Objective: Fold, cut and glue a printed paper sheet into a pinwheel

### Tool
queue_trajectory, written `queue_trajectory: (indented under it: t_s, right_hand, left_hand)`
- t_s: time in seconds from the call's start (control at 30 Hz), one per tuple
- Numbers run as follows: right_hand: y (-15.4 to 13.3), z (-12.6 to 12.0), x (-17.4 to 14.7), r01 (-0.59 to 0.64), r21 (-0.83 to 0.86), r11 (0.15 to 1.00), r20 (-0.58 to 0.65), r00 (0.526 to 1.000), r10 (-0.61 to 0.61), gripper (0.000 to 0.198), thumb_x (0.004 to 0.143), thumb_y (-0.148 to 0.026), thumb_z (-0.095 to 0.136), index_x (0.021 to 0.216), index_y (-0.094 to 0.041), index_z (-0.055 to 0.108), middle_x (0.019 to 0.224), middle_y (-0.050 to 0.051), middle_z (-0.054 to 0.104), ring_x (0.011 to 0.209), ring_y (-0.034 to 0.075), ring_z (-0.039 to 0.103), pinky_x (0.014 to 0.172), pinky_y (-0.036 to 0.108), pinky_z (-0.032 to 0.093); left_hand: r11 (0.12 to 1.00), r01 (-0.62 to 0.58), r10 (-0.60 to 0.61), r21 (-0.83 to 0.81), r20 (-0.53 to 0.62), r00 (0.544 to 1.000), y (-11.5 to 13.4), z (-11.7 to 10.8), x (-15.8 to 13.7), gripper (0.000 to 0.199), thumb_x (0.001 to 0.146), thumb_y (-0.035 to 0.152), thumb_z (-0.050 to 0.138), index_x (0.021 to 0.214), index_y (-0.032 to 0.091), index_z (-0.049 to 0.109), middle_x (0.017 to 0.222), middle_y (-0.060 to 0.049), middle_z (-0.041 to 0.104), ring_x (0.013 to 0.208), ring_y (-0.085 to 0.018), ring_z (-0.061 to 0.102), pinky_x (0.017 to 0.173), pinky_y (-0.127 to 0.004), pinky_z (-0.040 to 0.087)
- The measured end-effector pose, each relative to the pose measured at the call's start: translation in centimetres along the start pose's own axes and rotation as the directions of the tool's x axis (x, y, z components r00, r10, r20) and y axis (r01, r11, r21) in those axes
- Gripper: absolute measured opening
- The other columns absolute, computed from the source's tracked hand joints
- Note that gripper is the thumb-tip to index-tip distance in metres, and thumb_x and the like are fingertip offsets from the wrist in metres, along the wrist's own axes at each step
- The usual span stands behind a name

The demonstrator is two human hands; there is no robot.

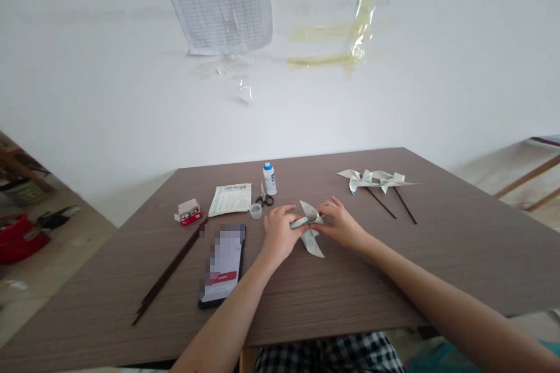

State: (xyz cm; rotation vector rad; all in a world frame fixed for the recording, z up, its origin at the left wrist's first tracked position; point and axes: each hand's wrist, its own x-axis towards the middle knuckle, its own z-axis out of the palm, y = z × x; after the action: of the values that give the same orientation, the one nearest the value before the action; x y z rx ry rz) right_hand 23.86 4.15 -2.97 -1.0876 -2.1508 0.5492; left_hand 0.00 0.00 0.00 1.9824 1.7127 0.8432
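Between my hands, low over the middle of the table, is a paper pinwheel [312, 243] folded from printed paper, with pointed blades up and down. My left hand [282, 232] grips its left side, thumb and fingers closed on the paper. From the right, my right hand [340, 224] pinches near its centre and right blade. Fingers hide part of the centre. Left of my left hand lie a small clear cup [256, 211] and a pair of scissors [264, 198], beside a white bottle with a blue cap [270, 179].
Two finished-looking pinwheels on dark sticks [370, 179] lie at the back right. On the left are a stack of printed paper [230, 199], a small red-and-white box [189, 213], dark sticks [170, 271] and a phone [222, 268]. A white wall stands behind the table [437, 280].
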Motion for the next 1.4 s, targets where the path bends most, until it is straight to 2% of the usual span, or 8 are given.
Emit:
queue_trajectory:
  t_s: [0.43, 0.7, 1.0, 1.4]
  right_hand:
    - [-0.03, -0.01, 0.01, -0.014, 0.025, 1.000, -0.009, 1.000, 0.014, 0.012, 0.098, -0.035, 0.098, 0.104, -0.028, 0.090, 0.113, 0.007, 0.093, 0.123, 0.036, 0.088, 0.150, 0.077, 0.034]
    - [-0.18, 0.01, 0.00, -0.031, 0.056, 0.998, -0.008, 0.999, 0.031, 0.012, 0.096, -0.036, 0.097, 0.104, -0.028, 0.091, 0.114, 0.007, 0.093, 0.123, 0.036, 0.088, 0.151, 0.078, 0.032]
    - [0.26, 0.19, 0.06, -0.028, 0.046, 0.999, -0.040, 0.999, 0.030, 0.021, 0.098, -0.046, 0.100, 0.098, -0.028, 0.089, 0.106, 0.007, 0.090, 0.113, 0.034, 0.086, 0.149, 0.076, 0.037]
    - [0.38, 0.21, 0.12, -0.041, 0.072, 0.997, -0.035, 0.998, 0.044, 0.018, 0.094, -0.041, 0.100, 0.097, -0.028, 0.090, 0.108, 0.006, 0.091, 0.115, 0.034, 0.086, 0.149, 0.080, 0.033]
  left_hand:
    - [1.000, -0.016, 0.016, -0.001, 0.012, 1.000, 0.06, -0.10, -0.08, 0.008, 0.100, 0.024, 0.100, 0.101, 0.032, 0.102, 0.162, -0.012, 0.090, 0.163, -0.046, 0.075, 0.145, -0.075, 0.052]
    - [1.000, -0.026, 0.026, -0.016, 0.010, 1.000, -0.08, -0.04, -0.01, 0.008, 0.100, 0.025, 0.100, 0.101, 0.033, 0.102, 0.160, -0.012, 0.091, 0.163, -0.047, 0.074, 0.144, -0.079, 0.051]
    - [0.999, -0.015, 0.015, -0.034, -0.013, 1.000, 0.20, 0.10, -0.07, 0.011, 0.098, 0.023, 0.102, 0.092, 0.032, 0.099, 0.157, -0.012, 0.092, 0.162, -0.047, 0.075, 0.144, -0.077, 0.051]
    - [1.000, -0.023, 0.023, -0.021, -0.018, 1.000, -0.05, 0.35, -0.02, 0.009, 0.098, 0.024, 0.102, 0.094, 0.032, 0.099, 0.155, -0.011, 0.093, 0.161, -0.046, 0.075, 0.143, -0.077, 0.052]
